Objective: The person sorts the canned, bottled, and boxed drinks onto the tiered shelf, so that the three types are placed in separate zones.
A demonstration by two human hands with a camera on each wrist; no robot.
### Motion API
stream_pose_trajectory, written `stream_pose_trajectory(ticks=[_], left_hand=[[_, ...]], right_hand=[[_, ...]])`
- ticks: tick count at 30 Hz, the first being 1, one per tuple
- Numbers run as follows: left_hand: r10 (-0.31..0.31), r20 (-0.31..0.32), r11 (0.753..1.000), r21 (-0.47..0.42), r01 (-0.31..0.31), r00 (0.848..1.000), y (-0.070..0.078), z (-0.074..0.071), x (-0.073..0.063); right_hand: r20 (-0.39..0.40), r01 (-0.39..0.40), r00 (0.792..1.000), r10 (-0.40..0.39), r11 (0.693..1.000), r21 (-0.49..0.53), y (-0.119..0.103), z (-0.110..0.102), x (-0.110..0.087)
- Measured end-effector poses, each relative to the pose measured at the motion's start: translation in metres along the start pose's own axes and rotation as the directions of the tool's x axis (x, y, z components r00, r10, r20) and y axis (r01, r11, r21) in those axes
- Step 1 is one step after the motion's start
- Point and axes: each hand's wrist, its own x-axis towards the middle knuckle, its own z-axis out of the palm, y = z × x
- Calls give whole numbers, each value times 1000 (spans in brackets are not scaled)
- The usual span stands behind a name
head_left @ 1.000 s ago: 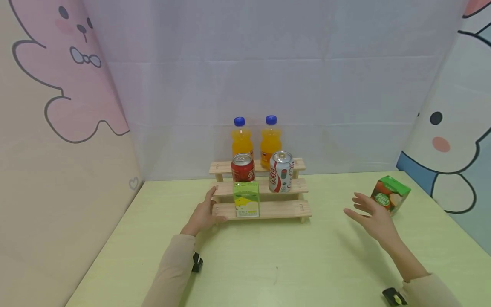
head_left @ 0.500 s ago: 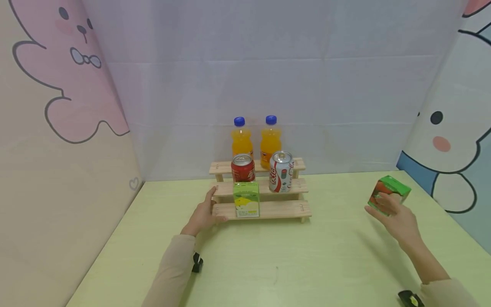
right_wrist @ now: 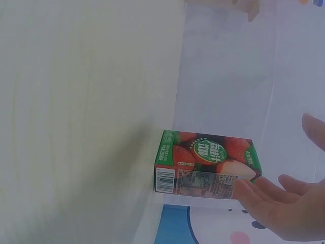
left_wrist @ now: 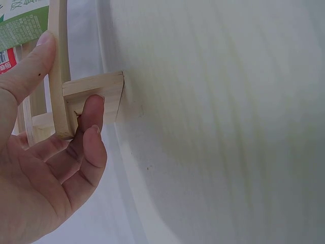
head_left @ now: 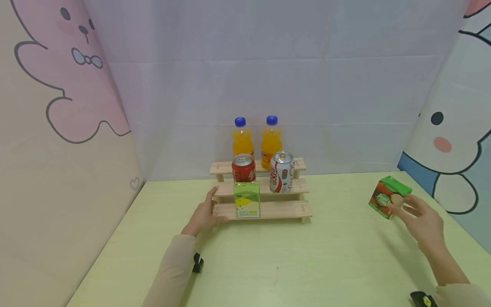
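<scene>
A small wooden tiered shelf (head_left: 284,209) stands near the back of the table. My left hand (head_left: 201,216) grips its left end; in the left wrist view the thumb (left_wrist: 38,63) lies on the lowest step's front and the fingers curl round its end. On that step is a green-yellow drink carton (head_left: 247,200). Behind it, a red can (head_left: 243,169) and a white-and-red can (head_left: 281,172) sit on the middle step. At far right, my right hand (head_left: 426,221) is spread beside a red-and-green juice box (right_wrist: 205,165), fingertips at its near side, thumb apart from it.
Two orange drink bottles (head_left: 271,143) with blue caps stand on the top step. A pale curtain (head_left: 345,106) hangs behind the table (head_left: 245,268), with printed cartoon panels at both sides.
My right hand has moved to the right, passing in front of the juice box to its right side. The box has hardly shifted. My left hand has stayed on the shelf.
</scene>
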Motion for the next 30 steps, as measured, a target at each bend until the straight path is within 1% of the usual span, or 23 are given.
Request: stream_pose_trajectory(ticks=[2, 4, 6, 8, 11, 12, 14, 15, 19, 23, 27, 30], left_hand=[[0, -3, 1000, 1, 0, 1000, 0, -1, 0], [-2, -4, 1000, 3, 2, 1000, 0, -1, 0], [0, -5, 1000, 5, 0, 1000, 1, -1, 0], [3, -7, 1000, 8, -3, 1000, 1, -2, 0], [7, -10, 1000, 9, -6, 1000, 2, -2, -1], [10, -11, 1000, 12, -10, 1000, 2, -2, -1], [13, -13, 1000, 12, -13, 1000, 3, -3, -2], [13, -13, 1000, 9, -13, 1000, 3, -3, -2], [12, -13, 1000, 7, -12, 1000, 3, -2, -3], [12, -12, 1000, 10, -12, 1000, 1, 0, -2], [18, -15, 1000, 9, -18, 1000, 1, 0, -2], [20, -16, 1000, 8, -20, 1000, 1, -1, -3]], right_hand=[[-31, -23, 999, 23, 1000, 2, 22, 2, 14], [-67, -57, 996, 57, 998, 1, 37, 4, 25], [-97, -84, 992, 84, 996, 3, 40, 3, 29], [-121, -110, 986, 112, 994, 19, 30, 2, 26], [-129, -140, 981, 146, 989, 53, 4, -1, 15], [-124, -143, 981, 150, 988, 66, -5, -1, 11], [-136, -152, 978, 158, 987, 54, -16, 0, 6], [-129, -146, 980, 153, 987, 63, -21, 0, 4], [-130, -150, 980, 154, 988, 39, -26, 2, 5], [-106, -155, 982, 157, 987, 33, -24, 4, 12], [-81, -157, 984, 161, 986, 51, -21, 4, 19], [-68, -154, 985, 156, 987, 37, -19, 4, 24]])
